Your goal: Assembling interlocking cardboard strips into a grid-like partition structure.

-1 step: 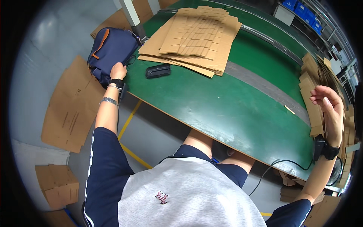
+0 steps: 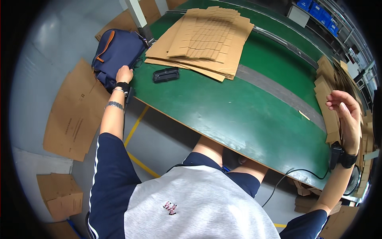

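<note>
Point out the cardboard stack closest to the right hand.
The cardboard stack at the table's right edge, just beside the right hand; the big flat stack lies far left.

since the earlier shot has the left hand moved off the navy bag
No. The left hand sits on the navy bag beside the green table corner as before.

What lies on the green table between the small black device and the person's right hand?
In the head view, between the black device and the right hand, the green table is mostly bare; only a grey strip crosses it.
</note>
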### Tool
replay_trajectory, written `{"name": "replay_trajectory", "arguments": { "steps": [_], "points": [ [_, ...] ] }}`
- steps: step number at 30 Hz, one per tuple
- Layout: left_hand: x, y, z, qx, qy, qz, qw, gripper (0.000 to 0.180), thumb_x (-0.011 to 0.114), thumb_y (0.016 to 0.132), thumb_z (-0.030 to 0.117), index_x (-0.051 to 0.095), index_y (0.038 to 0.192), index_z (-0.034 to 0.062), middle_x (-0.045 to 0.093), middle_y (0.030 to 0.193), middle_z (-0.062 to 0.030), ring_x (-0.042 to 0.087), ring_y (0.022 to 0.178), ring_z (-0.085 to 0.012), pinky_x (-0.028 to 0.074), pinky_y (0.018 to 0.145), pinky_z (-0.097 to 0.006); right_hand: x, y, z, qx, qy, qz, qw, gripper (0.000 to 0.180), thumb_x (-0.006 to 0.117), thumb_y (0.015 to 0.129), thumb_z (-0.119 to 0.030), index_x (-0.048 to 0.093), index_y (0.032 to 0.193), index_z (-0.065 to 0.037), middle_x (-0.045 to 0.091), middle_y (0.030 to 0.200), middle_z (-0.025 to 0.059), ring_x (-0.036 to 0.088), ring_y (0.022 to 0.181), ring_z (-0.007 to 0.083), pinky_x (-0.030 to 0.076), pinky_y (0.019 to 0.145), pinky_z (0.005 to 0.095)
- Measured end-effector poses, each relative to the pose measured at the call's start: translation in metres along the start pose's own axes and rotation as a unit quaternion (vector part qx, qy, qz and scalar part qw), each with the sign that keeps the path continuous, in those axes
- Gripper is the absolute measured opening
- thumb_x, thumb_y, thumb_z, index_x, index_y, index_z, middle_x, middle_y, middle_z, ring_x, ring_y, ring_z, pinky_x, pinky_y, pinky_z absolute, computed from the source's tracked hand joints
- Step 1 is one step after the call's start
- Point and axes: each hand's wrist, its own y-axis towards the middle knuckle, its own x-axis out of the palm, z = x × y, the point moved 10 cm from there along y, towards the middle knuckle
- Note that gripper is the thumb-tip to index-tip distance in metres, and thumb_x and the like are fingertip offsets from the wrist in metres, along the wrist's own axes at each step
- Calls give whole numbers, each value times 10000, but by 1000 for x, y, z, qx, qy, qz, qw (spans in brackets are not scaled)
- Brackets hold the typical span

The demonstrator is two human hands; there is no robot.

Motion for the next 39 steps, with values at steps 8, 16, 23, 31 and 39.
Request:
{"name": "replay_trajectory", "arguments": {
  "steps": [8,16,23,31,39],
  "points": [
    [0,8,8,-25,-5,-22,999,298,665,875,267,709,1012,7,671,1093,-237,630,1070,-393,507,909,-463,-4,-8,1,4,13,-8,1000,394,572,963,-265,590,1211,40,669,1100,136,642,972,176,489,895,306],
    [-50,-26,36,104,-35,112,988,143,651,797,135,707,777,5,699,836,-202,682,800,-392,548,754,-466,2,-3,-1,-2,27,-26,999,385,569,966,-261,590,1207,37,670,1095,138,647,965,182,493,886,308],
    [15,-26,86,262,141,95,950,122,555,824,58,672,814,23,684,843,-205,683,809,-371,554,691,-478,-26,-26,0,15,13,23,1000,372,588,962,-253,604,1192,40,676,1069,129,649,950,179,509,864,308],
    [-46,-17,75,281,55,109,952,272,668,868,235,592,812,-20,622,838,-251,608,817,-431,461,679,-511,-223,-101,-84,-6,-173,252,952,383,621,943,-333,657,1140,-7,706,966,96,670,850,197,539,768,298],
    [-75,-84,336,361,-330,-84,868,243,584,970,187,589,844,-21,482,598,16,381,458,-45,268,420,-244,-495,-325,-12,328,-573,336,671,337,663,861,-315,714,1000,-13,716,826,135,691,776,202,538,726,350]
  ]
}}
